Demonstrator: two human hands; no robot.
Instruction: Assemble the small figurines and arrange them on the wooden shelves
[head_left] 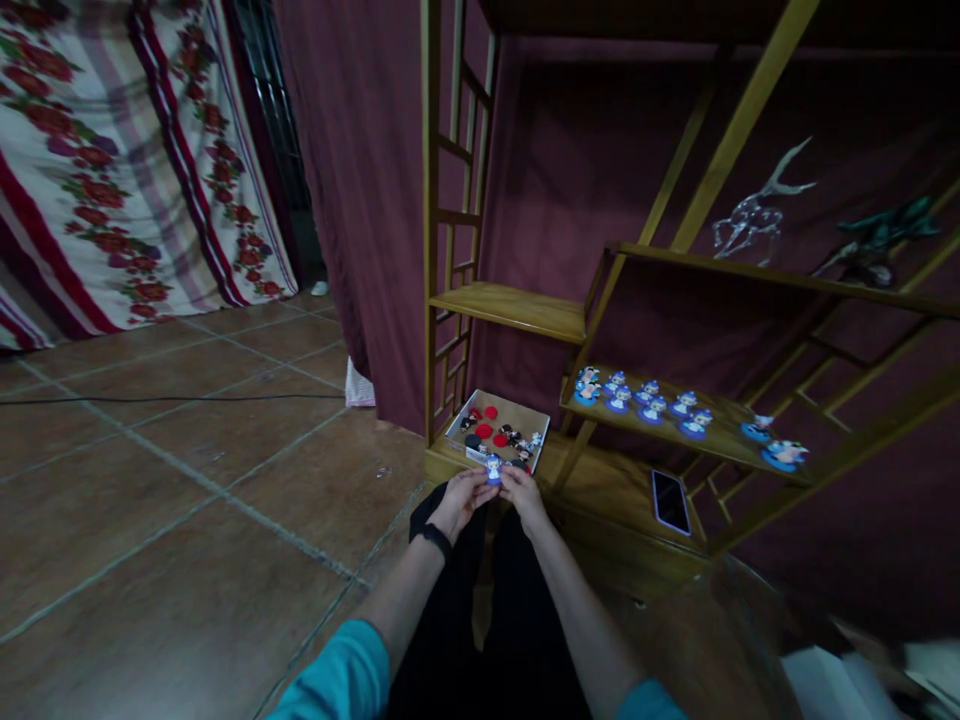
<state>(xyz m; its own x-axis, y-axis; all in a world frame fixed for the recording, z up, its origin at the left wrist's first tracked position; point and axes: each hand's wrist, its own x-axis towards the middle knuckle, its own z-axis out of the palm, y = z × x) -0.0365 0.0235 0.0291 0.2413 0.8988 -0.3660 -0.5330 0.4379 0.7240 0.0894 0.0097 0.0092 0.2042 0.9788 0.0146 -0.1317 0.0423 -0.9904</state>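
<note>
Between my two hands, a small purple-and-white figurine (493,470) stands upright, facing me. My left hand (463,497) pinches its left side, and my right hand (523,492) grips it from the right. Just beyond the hands lies a shallow white box (459,437) with red discs (485,431), dark discs and several small figures. To the right, a wooden shelf (720,447) bears several similar purple-and-white figurines (652,408) in rows. Blue-based figures (587,384) stand at its left end, with another blue-based figure (784,454) at its right end.
A phone (670,502) lies on the lower board of the wooden rack. Higher up stand a clear deer ornament (754,215) and a dark green ornament (877,240). A bare shelf board (517,306) juts above the box. A black cable (172,398) crosses the tiled floor at left.
</note>
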